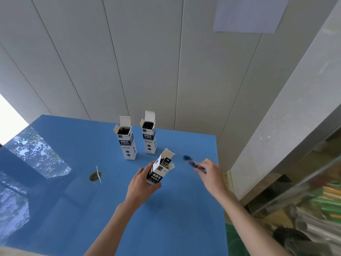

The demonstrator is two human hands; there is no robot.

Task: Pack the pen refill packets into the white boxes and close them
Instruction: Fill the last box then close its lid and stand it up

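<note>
L hand (142, 183) grips open white box (159, 170) tilted mouth up-right toward R hand (208, 169), which pinches blurred refill packet (193, 164), long axis aimed at mouth.

Two tall white boxes with dark labels stand upright, flaps open, dark refills inside: the left box (127, 143) at ten o'clock and the right box (149, 137) at twelve from a third box (159, 169), tilted, open. A blurred blue refill packet (193, 164) lies at its three o'clock.
</note>
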